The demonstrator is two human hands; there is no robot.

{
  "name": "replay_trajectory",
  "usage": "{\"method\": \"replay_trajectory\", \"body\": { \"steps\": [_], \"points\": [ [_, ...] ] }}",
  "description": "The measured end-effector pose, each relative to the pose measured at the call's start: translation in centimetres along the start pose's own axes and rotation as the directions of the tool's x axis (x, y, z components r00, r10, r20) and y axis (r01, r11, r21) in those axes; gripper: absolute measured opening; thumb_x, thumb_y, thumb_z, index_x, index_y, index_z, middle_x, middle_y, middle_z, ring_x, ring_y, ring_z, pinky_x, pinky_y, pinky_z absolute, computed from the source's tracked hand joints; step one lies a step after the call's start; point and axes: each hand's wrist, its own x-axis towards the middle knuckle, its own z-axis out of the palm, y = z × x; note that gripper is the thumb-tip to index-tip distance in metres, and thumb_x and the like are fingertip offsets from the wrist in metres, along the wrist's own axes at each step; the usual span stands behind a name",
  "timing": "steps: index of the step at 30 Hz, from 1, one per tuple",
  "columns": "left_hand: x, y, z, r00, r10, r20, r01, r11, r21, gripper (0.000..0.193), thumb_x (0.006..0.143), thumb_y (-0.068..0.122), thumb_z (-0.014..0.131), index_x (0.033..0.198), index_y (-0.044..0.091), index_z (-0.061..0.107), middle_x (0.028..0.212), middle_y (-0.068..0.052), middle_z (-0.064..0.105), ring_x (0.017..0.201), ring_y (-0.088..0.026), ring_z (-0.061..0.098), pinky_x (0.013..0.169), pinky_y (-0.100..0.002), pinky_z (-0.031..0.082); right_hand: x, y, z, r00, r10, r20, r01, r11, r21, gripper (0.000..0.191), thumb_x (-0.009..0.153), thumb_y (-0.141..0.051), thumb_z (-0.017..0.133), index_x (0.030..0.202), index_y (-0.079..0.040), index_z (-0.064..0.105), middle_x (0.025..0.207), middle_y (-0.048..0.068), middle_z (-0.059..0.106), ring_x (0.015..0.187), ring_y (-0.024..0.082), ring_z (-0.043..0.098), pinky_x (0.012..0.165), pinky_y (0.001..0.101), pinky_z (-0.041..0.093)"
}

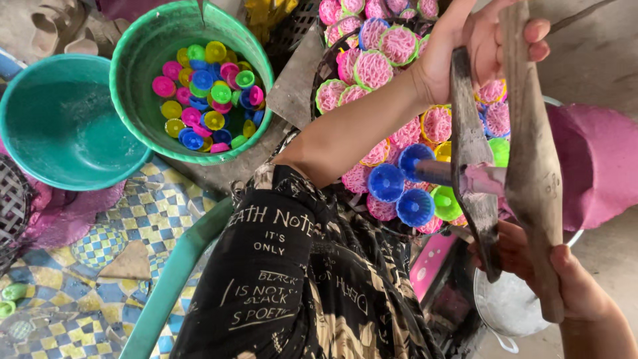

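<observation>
Crowding hands: pink noodle cups, wooden press.

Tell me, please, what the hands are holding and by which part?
Both grip a two-armed wooden press: one hand holds the far ends of its arms, the other hand the near ends.

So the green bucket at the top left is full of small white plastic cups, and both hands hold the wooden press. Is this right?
Not quite. The head view shows the cups in the green bucket are many-coloured: pink, yellow, blue, green. The left hand and right hand do hold the wooden press.
</observation>
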Motion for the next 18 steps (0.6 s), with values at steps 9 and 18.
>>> {"method": "replay_trajectory", "body": {
  "steps": [9,18],
  "points": [
    [-1.7,2.6,1.1,0.999,0.051,-0.009,-0.051,0.996,0.073,0.054,0.102,0.062,0.047,0.115,0.010,0.055,0.109,-0.006,0.056,0.104,-0.024,0.063,0.085,-0.041,0.061,1.6,1.8,-0.7,0.996,-0.077,0.054,0.080,0.996,-0.045,0.087,0.098,-0.062,0.053,0.150,0.006,0.043,0.131,0.030,0.064,0.117,0.040,0.064,0.098,0.0518,0.047],
    [0.0,1.8,0.9,0.998,0.062,-0.026,-0.061,0.996,0.060,0.049,0.103,0.058,0.046,0.104,0.010,0.057,0.103,-0.006,0.056,0.103,-0.024,0.060,0.080,-0.038,0.056,0.8,1.2,-1.7,0.980,-0.141,-0.140,0.106,0.967,-0.230,0.080,0.097,-0.060,0.059,0.128,0.014,0.060,0.098,0.022,0.072,0.082,0.027,0.067,0.069,0.0388,0.054]
  ]
}}
